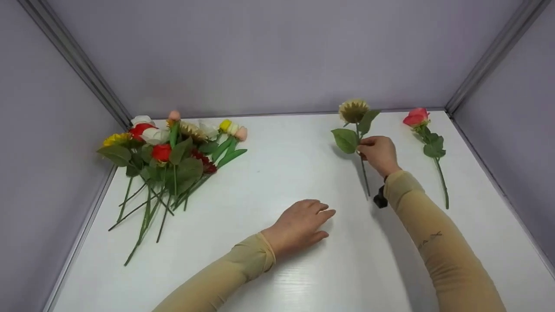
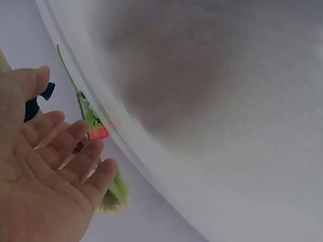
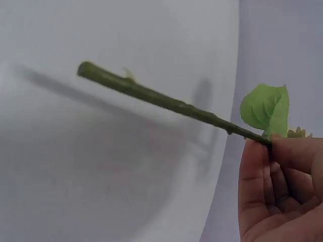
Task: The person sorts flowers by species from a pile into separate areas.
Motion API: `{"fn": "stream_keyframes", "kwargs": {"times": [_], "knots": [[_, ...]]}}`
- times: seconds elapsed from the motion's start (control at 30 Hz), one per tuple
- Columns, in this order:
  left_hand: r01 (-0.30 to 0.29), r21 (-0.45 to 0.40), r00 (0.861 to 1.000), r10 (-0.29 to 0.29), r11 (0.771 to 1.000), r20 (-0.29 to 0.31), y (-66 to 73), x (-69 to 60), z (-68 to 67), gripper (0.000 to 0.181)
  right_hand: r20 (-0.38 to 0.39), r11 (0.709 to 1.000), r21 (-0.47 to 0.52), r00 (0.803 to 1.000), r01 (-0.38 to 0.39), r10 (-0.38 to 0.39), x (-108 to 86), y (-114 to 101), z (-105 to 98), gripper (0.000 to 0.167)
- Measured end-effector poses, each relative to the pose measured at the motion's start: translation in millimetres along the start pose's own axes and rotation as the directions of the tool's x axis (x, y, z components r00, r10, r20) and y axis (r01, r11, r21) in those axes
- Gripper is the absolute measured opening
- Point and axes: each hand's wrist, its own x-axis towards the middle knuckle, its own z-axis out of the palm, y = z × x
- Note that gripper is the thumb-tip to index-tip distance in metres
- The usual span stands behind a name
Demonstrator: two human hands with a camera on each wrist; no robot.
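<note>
In the head view my right hand pinches the stem of a pale cream flower with two broad green leaves, between thumb and fingertips. The right wrist view shows its bare green stem sticking out past the fingers, lower end free above the white surface and casting a shadow. My left hand hovers over the middle front of the table, fingers loosely extended and holding nothing. A pink rose with a leafy stem lies to the right of my right hand.
A heap of mixed flowers, red, white, yellow and peach, lies on the left of the white table, stems pointing toward the front. Grey panels enclose the back and both sides. A black wrist device hangs under the right wrist.
</note>
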Motion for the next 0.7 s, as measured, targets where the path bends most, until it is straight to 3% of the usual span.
{"fn": "stream_keyframes", "kwargs": {"times": [0.1,0.3,0.7], "knots": [[-0.056,0.094,0.998,0.054,0.994,0.018,2.9,1.6,0.7,0.057,-0.037,0.991,-0.136,0.999,-0.008,0.002,8.7,12,-12,0.029],[-0.045,0.076,0.998,0.041,0.996,0.052,-0.2,0.8,0.8,0.056,-0.08,0.968,-0.252,0.997,-0.011,-0.01,20.9,29,-8,0.028],[-0.025,0.032,0.997,0.022,0.999,0.077,-7.6,-3.8,0.3,0.053,-0.151,0.96,-0.278,0.989,-0.038,-0.005,35.4,32,16,0.024]]}}
